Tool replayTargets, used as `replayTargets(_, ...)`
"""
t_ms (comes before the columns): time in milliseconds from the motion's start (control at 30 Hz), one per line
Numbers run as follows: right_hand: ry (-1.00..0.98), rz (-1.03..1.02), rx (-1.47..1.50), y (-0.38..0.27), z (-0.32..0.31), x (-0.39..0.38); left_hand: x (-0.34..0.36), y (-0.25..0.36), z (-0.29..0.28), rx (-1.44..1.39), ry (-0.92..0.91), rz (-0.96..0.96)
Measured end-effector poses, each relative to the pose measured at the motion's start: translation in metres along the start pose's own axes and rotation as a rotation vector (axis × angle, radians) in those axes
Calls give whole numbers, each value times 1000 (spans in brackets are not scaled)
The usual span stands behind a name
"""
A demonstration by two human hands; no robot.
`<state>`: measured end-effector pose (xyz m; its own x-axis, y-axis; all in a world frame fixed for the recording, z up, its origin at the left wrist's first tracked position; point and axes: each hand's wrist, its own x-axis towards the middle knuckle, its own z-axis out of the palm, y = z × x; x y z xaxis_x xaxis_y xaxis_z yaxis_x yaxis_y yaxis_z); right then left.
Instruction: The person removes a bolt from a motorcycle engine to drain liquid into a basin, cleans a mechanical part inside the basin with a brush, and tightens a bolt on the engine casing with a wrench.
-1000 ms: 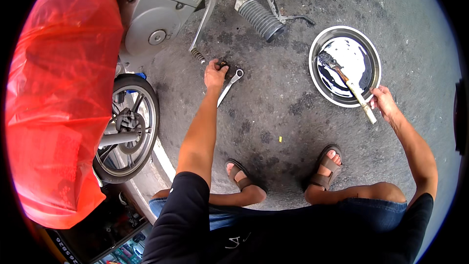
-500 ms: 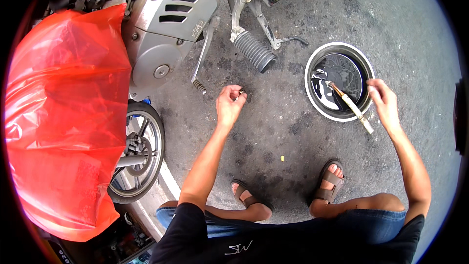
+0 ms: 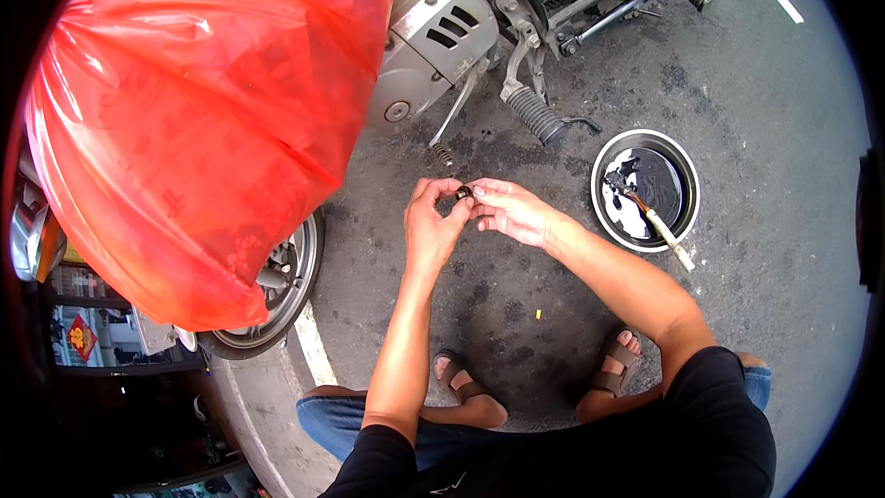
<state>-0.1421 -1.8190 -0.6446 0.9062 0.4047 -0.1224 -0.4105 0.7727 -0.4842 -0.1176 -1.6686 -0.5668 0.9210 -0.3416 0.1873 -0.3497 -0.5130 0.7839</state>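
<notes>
A small, dark, ring-like metal part [image 3: 464,193] is pinched between the thumb and fingers of my left hand [image 3: 430,229]. My right hand [image 3: 513,212] meets it from the other side, its thumb and forefinger closed at the part's edge and the other fingers loosely curled. Off to the right stands a round metal basin [image 3: 692,186] with dark liquid in it. A brush [image 3: 666,235] with a pale handle leans over the basin's near rim, its bristle end in the liquid. How much of the part the fingertips cover is hard to see.
A motorcycle's engine cover [image 3: 452,28] and ribbed rubber footpeg [image 3: 535,115] lie beyond my hands, with a pedal lever [image 3: 454,111] closer in. Red plastic sheeting [image 3: 221,101] drapes the motorcycle at left, above a wheel [image 3: 309,267]. My sandalled feet [image 3: 619,364] rest on dark-stained asphalt.
My right hand has left the basin's rim and come left to the small part in my left hand. The view has shifted, so the red sheeting and motorcycle sit further right.
</notes>
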Motion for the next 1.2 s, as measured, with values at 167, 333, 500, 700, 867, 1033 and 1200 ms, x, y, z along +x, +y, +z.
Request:
replayTargets(167, -72, -33, 18, 5, -10, -3, -2, 11, -1, 206, -102, 66)
replayTargets(333, 4, -41, 32, -3, -59, -10, 0, 37, 23, 318, -124, 297)
replayTargets(500, 284, -283, 176, -1, -91, 26, 58, 72, 82, 316, -181, 751)
replayTargets(700, 215, -736, 102, -26, -69, 73, 113, 70, 129, 421, -406, 782)
replayTargets(867, 18, -725, 299, -31, -94, 135, 121, 42, 139, 134, -314, 882)
replayTargets(1033, 225, -470, 377, -39, -88, 187, 115, 43, 136, 253, -380, 804)
replayTargets(1200, 204, -508, 392, -34, -90, 203, 107, 40, 150, 208, -221, 800)
